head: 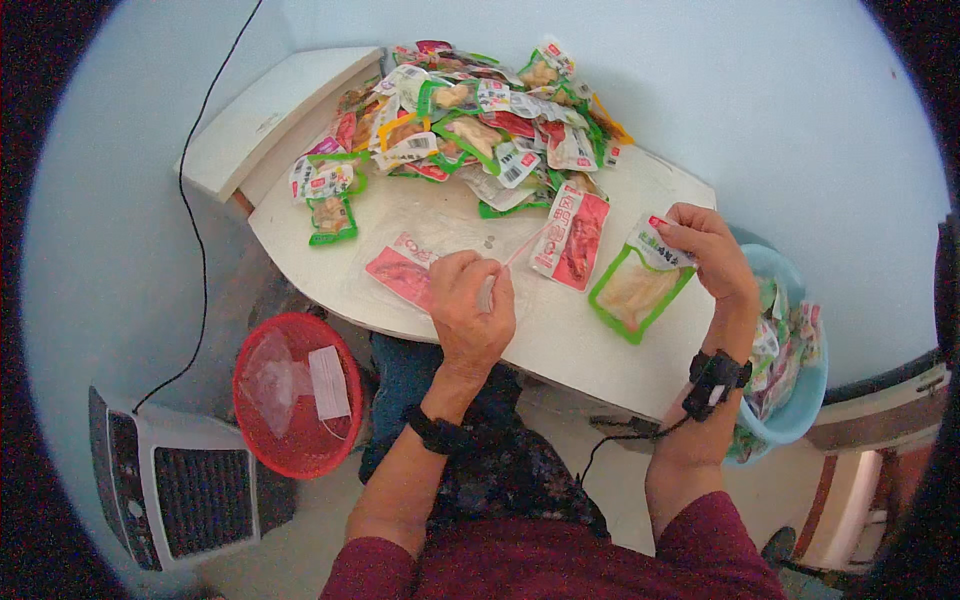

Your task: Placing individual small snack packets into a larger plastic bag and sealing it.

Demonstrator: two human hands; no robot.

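My right hand (709,247) grips the top corner of a green-edged snack packet (641,289) with pale food inside, over the right part of the white table (600,360). Near the table's front edge, my left hand (474,304) pinches the rim of a clear plastic bag (517,289) between thumb and fingers. A red and white packet (397,274) lies at the left hand, partly covered by it. Another red and white packet (571,236) rests between the two hands. Behind them is a large heap of mixed sealed snack packets (480,135).
At the table's right stands a light blue basin (814,397) with several packets. Below left, a red basin (300,457) holds clear plastic and a face mask (328,382). A grey heater-like appliance (202,502) is on the floor. A black cable (196,225) runs down the wall.
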